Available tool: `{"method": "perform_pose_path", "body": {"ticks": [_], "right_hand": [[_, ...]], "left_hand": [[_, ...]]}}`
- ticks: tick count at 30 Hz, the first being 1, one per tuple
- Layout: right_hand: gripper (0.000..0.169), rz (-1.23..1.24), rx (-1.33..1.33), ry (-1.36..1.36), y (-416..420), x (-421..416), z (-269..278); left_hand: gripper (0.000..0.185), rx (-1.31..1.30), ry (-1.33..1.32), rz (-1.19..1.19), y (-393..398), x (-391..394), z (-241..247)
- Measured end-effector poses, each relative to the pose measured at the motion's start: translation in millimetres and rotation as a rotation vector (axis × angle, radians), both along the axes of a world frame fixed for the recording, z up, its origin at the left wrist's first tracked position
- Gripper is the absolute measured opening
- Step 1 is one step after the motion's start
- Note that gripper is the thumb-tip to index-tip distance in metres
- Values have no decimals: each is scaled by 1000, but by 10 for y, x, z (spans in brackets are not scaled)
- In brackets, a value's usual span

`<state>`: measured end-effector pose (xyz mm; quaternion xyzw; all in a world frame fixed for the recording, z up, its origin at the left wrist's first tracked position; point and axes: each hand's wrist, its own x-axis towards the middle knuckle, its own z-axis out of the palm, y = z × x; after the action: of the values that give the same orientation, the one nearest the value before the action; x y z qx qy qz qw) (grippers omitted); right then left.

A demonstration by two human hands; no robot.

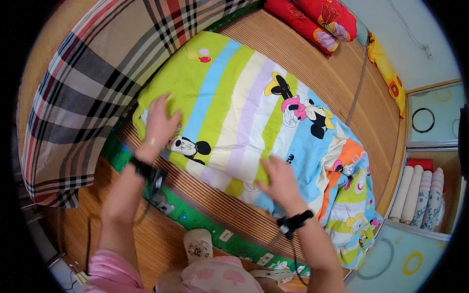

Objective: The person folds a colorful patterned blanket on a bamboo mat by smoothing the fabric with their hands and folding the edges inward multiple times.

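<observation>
A colourful striped duvet with cartoon mice (pixel 234 106) lies spread over a ribbed bamboo-style mat (pixel 315 69), its right end bunched up. My left hand (pixel 160 122) is over the duvet's lower left corner, fingers apart, slightly blurred. Around the duvet's near edge, my right hand (pixel 280 181) has its fingers apart, with the thumb towards the left. Neither hand plainly grips the cloth. Each wrist wears a black strap with a small device and a cable.
A plaid cloth (pixel 91 77) covers the headboard at left. Rolled red floral bedding (pixel 318 22) lies at the far edge, near a yellow cloth (pixel 388 77). Rolled textiles (pixel 417 194) fill a cabinet shelf at right. A green patterned border (pixel 205 219) edges the bed.
</observation>
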<state>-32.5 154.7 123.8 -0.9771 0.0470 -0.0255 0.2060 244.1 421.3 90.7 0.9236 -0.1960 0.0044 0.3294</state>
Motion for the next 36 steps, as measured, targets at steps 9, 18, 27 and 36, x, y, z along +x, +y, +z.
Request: {"method": "perform_pose_path", "body": {"ticks": [9,18,27,36], "right_hand": [[23,-420,254,-1,196,-252,-549],[13,-392,116,-134,134,-96,143],[35,-490,122,125,-69,-597,-178],[38,-134,-63,335,512,-533,-441]], "left_hand": [[34,-746,871,306,519,-904,-351],[28,-1241,866,691,-104,-132,-266],[21,-1080,576,565,628,501,-39],[46,-302,699,498,1041,253,-402]]}}
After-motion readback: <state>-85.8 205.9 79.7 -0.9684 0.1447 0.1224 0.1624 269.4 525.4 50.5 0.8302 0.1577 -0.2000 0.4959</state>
